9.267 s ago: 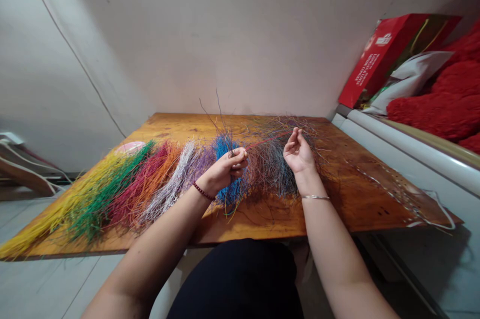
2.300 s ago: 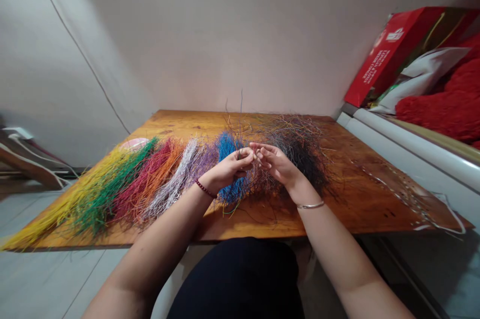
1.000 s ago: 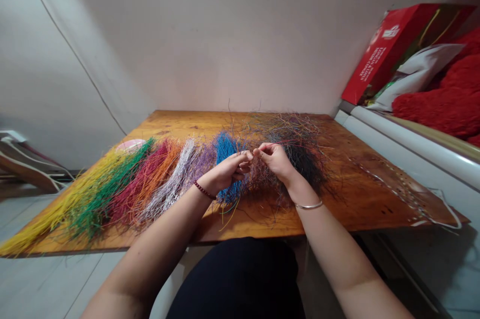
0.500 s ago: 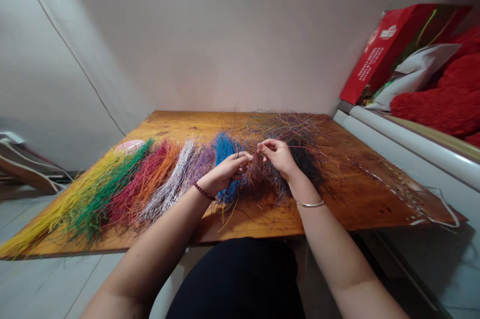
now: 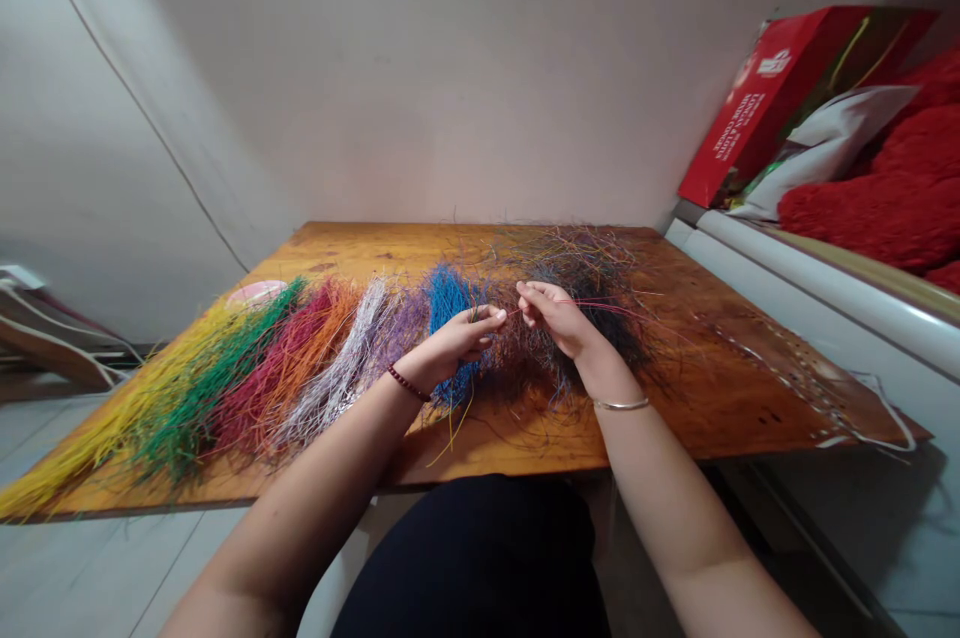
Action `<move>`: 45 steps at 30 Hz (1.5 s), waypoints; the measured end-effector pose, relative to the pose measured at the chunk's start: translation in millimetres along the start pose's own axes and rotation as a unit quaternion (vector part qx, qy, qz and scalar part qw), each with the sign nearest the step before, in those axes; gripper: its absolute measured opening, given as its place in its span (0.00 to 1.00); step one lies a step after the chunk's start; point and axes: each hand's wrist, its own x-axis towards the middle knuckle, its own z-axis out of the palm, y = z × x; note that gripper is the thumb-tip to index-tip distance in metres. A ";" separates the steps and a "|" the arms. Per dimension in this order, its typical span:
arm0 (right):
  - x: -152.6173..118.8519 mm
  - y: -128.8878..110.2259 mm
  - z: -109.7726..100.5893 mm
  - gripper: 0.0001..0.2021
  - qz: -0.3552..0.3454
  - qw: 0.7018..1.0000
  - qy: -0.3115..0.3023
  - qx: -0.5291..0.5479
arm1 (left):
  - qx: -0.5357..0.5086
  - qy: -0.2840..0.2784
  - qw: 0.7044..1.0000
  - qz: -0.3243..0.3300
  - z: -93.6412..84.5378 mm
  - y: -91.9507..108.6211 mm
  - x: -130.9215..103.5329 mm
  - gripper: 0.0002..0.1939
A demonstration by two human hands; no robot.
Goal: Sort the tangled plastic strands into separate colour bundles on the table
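My left hand (image 5: 466, 336) pinches thumb against fingers over the blue bundle (image 5: 447, 290) of thin wire-like strands. Close by on the right, my right hand (image 5: 551, 313) is also closed in a pinch. Thin red strands (image 5: 611, 305) run through it, trailing to the right, and their other ends reach my left fingertips. Beneath and behind my right hand lies a tangled pile of dark, mixed-colour strands (image 5: 592, 263). A purple bundle (image 5: 399, 323) and a white bundle (image 5: 334, 383) lie left of the blue one.
Farther left on the wooden table (image 5: 720, 388) are orange (image 5: 334, 313), crimson (image 5: 274, 358), green (image 5: 217, 383) and yellow (image 5: 112, 413) bundles. A pink-white round item (image 5: 255, 293) sits behind them. On the right are a white cord (image 5: 892, 418) and a red bag (image 5: 750, 108) on a light-coloured surface.
The red strands now stretch out to the right behind my right hand. My hands stay almost in place, with slightly more space between the fingertips.
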 end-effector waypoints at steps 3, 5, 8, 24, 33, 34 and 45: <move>0.7 0.8 -0.4 0.23 0.007 1.000 0.003 -0.019 | 0.010 -0.003 1.000 -0.004 1.8 1.6 -1.1 0.20; 0.6 1.1 -0.3 0.23 0.017 0.999 0.006 -0.038 | 0.010 -0.006 1.000 -0.001 2.1 2.2 -1.5 0.20; -0.5 1.4 0.9 0.24 0.024 0.998 -0.017 -0.050 | 0.010 -0.011 1.000 0.004 1.2 2.1 -1.5 0.20; 2.0 8.5 -3.4 0.24 -0.039 0.992 -0.034 -0.111 | -0.055 -0.067 0.995 0.047 -0.4 2.4 -3.3 0.16; 10.0 17.5 -8.5 0.26 -0.031 0.998 0.035 -0.053 | -0.152 -0.071 0.981 0.103 -6.4 11.7 -10.8 0.11; 10.6 17.7 -8.9 0.26 -0.030 0.998 0.045 -0.043 | -0.166 -0.070 0.978 0.107 -7.2 12.9 -11.4 0.12; 10.6 0.6 -17.6 0.25 -0.031 0.962 0.169 0.212 | -0.296 -0.056 0.946 0.116 -15.1 24.2 -17.8 0.12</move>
